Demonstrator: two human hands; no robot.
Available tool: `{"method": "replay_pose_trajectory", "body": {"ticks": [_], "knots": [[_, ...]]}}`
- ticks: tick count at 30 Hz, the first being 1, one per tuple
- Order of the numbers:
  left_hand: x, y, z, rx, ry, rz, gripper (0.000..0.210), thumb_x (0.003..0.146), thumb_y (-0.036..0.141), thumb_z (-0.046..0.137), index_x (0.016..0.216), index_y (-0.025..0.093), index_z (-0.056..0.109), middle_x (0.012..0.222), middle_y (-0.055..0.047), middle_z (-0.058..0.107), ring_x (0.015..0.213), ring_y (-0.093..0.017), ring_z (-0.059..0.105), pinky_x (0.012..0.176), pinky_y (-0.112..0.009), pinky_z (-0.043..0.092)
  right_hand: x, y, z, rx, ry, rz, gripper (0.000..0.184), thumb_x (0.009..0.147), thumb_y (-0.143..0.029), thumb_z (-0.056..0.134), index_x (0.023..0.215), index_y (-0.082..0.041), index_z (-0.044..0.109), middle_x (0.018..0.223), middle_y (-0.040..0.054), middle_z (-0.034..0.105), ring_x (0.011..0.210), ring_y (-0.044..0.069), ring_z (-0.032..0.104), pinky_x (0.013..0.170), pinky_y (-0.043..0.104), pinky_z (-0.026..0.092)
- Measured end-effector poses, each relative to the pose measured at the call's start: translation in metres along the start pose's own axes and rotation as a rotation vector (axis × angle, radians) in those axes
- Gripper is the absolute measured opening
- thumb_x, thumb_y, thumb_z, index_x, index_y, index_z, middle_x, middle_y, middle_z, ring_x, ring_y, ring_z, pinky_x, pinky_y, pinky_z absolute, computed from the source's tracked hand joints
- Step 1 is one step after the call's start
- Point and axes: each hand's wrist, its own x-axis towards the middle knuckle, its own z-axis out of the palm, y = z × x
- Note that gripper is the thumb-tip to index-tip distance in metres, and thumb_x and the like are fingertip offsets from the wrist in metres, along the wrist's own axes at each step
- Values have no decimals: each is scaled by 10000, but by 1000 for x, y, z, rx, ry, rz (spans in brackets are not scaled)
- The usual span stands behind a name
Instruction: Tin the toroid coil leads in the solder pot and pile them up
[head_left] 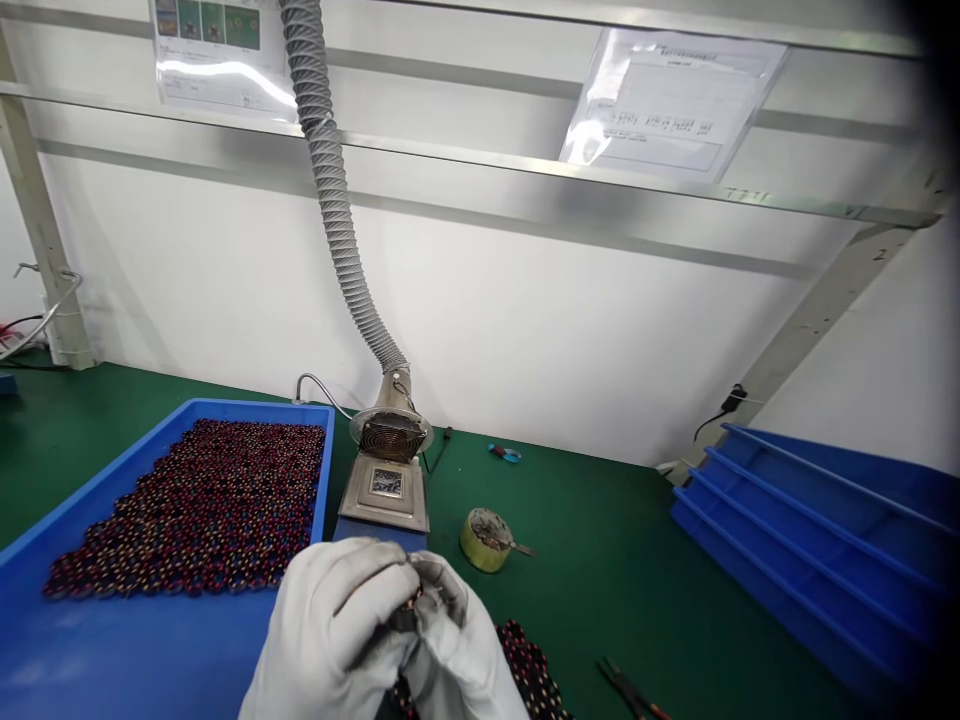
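Observation:
Both my hands wear white gloves and meet at the bottom centre. My left hand (pixel 330 620) and my right hand (pixel 457 640) together pinch a small dark ring-shaped coil (pixel 409 612) between the fingertips. The coil is mostly hidden by the gloves. Just below my right hand lies a pile of similar dark red coils (pixel 529 665) on the green mat. A blue tray (pixel 127 650) to the left holds a large layer of the same coils (pixel 202 505).
A small solder pot (pixel 386 490) with a fan grille and a grey ribbed extraction hose (pixel 334 200) stands behind my hands. A yellow tin (pixel 486 540), blue tweezers (pixel 505 454) and pliers (pixel 626 690) lie on the mat. Stacked blue trays (pixel 810 540) sit at right.

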Motion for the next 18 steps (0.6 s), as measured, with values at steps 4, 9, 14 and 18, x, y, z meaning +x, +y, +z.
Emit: {"method": "replay_pose_trajectory", "body": {"ticks": [4,9,14,18], "knots": [[-2,-5,-2,-212,-115,-95,307,807,280,585,1111,244,549,1001,-36,673,909,-164,616,768,-262,520,4,3,-6,29,-12,51,298,554,-315,805,776,-172,669,749,45,688,697,177,638,710,319,512],[1,-10,-5,-584,1,-290,167,833,365,527,825,264,660,780,2,703,798,-164,637,770,-249,508,11,6,-11,65,-139,185,272,508,-200,829,732,-163,679,752,45,697,683,161,638,679,284,512],[4,-9,-13,-730,178,-663,87,710,227,646,750,278,705,838,8,724,842,-179,659,760,-225,523,17,17,-13,179,-122,249,285,458,-255,845,687,-192,687,685,13,705,634,153,649,672,294,530],[3,-7,-10,-682,-33,-605,230,604,137,696,779,283,722,886,-2,721,856,-178,654,778,-210,511,23,10,-16,193,-139,328,207,490,-175,824,641,-200,685,659,2,710,616,138,655,650,269,536]]}}
